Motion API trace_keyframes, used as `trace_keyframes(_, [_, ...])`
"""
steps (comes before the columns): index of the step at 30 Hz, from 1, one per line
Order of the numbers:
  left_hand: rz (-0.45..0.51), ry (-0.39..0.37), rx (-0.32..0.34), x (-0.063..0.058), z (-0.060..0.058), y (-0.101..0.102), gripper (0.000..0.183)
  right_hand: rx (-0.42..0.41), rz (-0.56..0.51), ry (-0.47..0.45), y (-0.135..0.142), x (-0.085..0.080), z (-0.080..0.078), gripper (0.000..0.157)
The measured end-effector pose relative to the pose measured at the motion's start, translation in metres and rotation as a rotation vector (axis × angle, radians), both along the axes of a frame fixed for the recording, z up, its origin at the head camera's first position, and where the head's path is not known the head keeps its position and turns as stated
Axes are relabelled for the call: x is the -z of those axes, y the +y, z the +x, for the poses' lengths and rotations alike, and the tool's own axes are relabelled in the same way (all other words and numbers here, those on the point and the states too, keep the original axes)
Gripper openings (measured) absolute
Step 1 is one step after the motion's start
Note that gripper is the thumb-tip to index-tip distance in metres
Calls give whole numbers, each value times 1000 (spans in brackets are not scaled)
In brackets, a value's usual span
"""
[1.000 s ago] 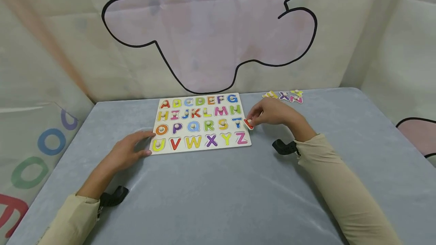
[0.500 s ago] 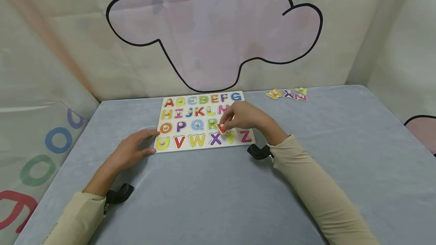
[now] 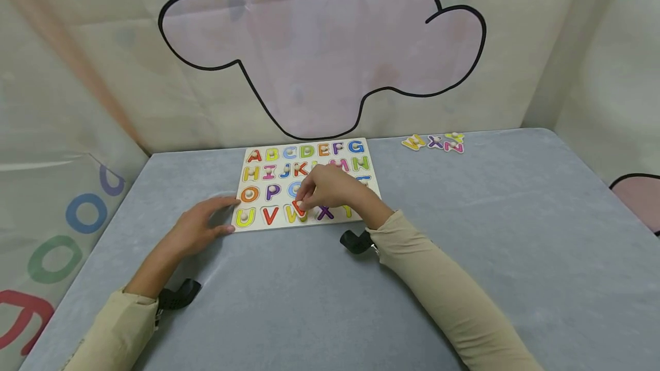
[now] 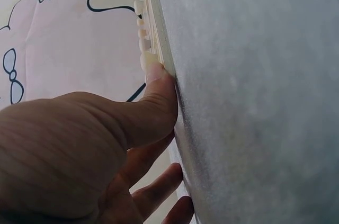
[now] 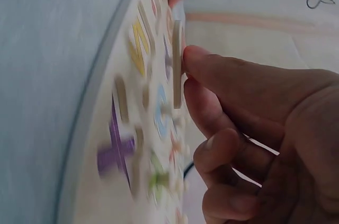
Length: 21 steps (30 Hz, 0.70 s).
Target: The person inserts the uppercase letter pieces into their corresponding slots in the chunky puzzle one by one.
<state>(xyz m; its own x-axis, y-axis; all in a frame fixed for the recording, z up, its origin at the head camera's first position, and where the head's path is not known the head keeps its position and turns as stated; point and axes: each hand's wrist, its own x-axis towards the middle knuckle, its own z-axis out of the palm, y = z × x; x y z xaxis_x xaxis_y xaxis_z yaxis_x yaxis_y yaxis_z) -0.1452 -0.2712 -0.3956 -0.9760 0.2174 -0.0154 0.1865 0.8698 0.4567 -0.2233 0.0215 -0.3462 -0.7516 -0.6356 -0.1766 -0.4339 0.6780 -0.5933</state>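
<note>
A white alphabet puzzle board [image 3: 261,225] lies flat at the back of the table. Between thumb and fingertips, my right hand [image 3: 332,188] pinches a red V-shaped letter piece [image 3: 298,208] over the bottom row, near the W slot. In the right wrist view, the letter piece [image 5: 177,70] appears edge-on, lifted off the board. The printed red V slot [image 3: 270,216] shows bare to its left. Thumb and index finger of my left hand [image 3: 198,225] touch the board's left edge; in the left wrist view, the thumb [image 4: 156,89] rests against that rim.
Knobbed letters fill the upper rows. Right of the board, near the table's back edge, lie a yellow W piece [image 3: 414,142], a purple X piece [image 3: 435,141], a pink Z or N piece [image 3: 454,147] and a yellow piece [image 3: 456,136]. Behind hangs a printed cloth [image 3: 309,73].
My right hand has carried the red letter piece leftward from beyond the board's right edge to above the bottom row. My left hand has stayed at the board's left edge.
</note>
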Motion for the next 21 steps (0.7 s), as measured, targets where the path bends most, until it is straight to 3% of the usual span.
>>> trace_keyframes(11, [5,19,20,0,-1,-1,58,-18,-40,-20,-39,21,2,6])
trace_keyframes(15, [8,16,23,0,-3,0,58,12,-61,-44,-46,28,3,4])
trace_keyframes(21, [13,2,11,0,-3,-1,57,62,-17,-10,-62,26,7,3])
